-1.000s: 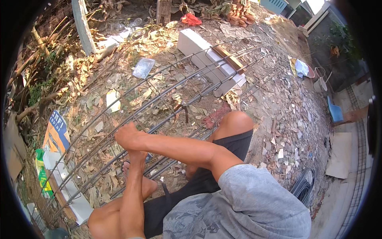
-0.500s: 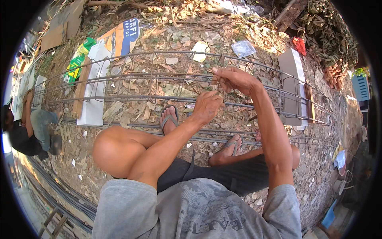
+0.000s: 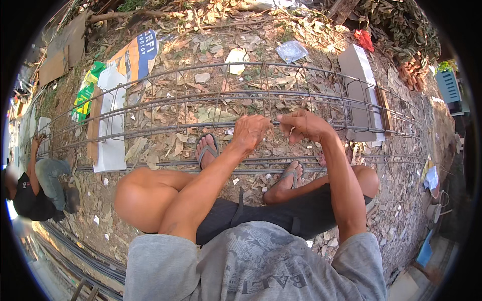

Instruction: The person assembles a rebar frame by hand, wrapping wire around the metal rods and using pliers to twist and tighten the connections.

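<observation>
The right hand (image 3: 309, 126) has dropped beside the left hand (image 3: 251, 132), seemingly to nearer bars (image 3: 196, 126).

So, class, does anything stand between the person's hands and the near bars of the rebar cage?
Nothing visible does. The left hand and right hand are both right at the rebar cage's near bars, with no other object in between; the exact contact is hidden.

Steel cage (image 3: 241, 92), one. At it, the person's hands (image 3: 252, 132), two. Beneath it, white blocks (image 3: 111, 145), at least two that I see. On its near side, sandals (image 3: 216, 144), two. Beyond it, clear plastic bag (image 3: 291, 51), one; red scrap (image 3: 364, 40), one. Near its left end, co-worker (image 3: 31, 193), one.
</observation>
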`<action>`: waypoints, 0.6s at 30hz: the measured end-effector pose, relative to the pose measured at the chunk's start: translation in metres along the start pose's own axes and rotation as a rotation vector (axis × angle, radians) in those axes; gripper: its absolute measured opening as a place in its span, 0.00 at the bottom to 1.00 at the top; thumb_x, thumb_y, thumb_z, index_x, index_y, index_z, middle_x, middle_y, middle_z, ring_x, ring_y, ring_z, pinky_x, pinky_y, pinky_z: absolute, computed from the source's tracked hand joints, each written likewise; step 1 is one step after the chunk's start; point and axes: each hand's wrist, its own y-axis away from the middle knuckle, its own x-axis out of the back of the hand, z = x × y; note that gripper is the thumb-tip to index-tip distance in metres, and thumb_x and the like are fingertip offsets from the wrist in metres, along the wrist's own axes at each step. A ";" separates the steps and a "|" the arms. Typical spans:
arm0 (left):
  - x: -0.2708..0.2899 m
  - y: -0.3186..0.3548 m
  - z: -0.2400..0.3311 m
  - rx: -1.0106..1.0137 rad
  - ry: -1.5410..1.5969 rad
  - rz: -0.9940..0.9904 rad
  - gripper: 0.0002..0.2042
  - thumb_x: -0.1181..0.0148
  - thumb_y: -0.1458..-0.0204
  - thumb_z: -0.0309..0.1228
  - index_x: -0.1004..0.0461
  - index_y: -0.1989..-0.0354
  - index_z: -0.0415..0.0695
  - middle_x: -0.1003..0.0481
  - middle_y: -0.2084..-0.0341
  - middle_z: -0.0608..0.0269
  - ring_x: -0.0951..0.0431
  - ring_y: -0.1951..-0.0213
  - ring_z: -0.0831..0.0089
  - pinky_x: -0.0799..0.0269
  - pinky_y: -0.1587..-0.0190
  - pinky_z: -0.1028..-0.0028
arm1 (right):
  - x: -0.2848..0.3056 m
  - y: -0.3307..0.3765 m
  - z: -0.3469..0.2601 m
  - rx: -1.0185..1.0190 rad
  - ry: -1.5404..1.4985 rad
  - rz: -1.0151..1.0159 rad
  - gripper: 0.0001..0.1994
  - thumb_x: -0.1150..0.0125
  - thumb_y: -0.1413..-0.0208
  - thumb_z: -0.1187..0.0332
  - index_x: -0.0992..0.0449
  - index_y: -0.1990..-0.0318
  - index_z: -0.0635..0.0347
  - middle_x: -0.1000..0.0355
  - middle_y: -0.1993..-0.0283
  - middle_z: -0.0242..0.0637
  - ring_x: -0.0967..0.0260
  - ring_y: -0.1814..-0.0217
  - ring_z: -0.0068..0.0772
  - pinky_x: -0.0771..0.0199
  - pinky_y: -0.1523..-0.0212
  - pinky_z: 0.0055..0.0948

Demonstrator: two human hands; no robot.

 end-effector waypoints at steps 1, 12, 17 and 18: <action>0.000 0.003 0.001 -0.012 0.020 -0.016 0.05 0.38 0.44 0.34 0.26 0.69 0.48 0.24 0.73 0.58 0.21 0.66 0.51 0.31 0.66 0.54 | -0.014 0.008 0.015 0.000 0.209 0.020 0.18 0.40 0.36 0.54 0.24 0.58 0.63 0.26 0.69 0.40 0.26 0.79 0.30 0.18 0.67 0.41; 0.013 -0.011 0.001 0.004 0.000 -0.074 0.06 0.39 0.42 0.36 0.19 0.65 0.48 0.23 0.74 0.56 0.21 0.69 0.51 0.28 0.68 0.57 | -0.086 0.000 0.047 0.146 0.693 0.783 0.16 0.42 0.37 0.59 0.25 0.47 0.56 0.20 0.65 0.55 0.21 0.61 0.63 0.23 0.59 0.57; 0.019 -0.013 -0.028 0.169 0.192 -0.252 0.10 0.41 0.40 0.37 0.16 0.58 0.49 0.19 0.71 0.51 0.18 0.63 0.50 0.25 0.59 0.57 | -0.095 0.002 0.046 0.313 0.650 0.840 0.11 0.43 0.39 0.62 0.20 0.54 0.54 0.21 0.70 0.55 0.21 0.65 0.60 0.23 0.63 0.57; 0.018 -0.016 -0.022 0.164 0.200 -0.258 0.10 0.41 0.40 0.37 0.16 0.58 0.49 0.19 0.71 0.51 0.18 0.63 0.50 0.25 0.59 0.57 | -0.093 0.004 0.050 0.336 0.635 0.855 0.10 0.43 0.39 0.63 0.19 0.56 0.53 0.21 0.70 0.55 0.21 0.67 0.60 0.22 0.64 0.56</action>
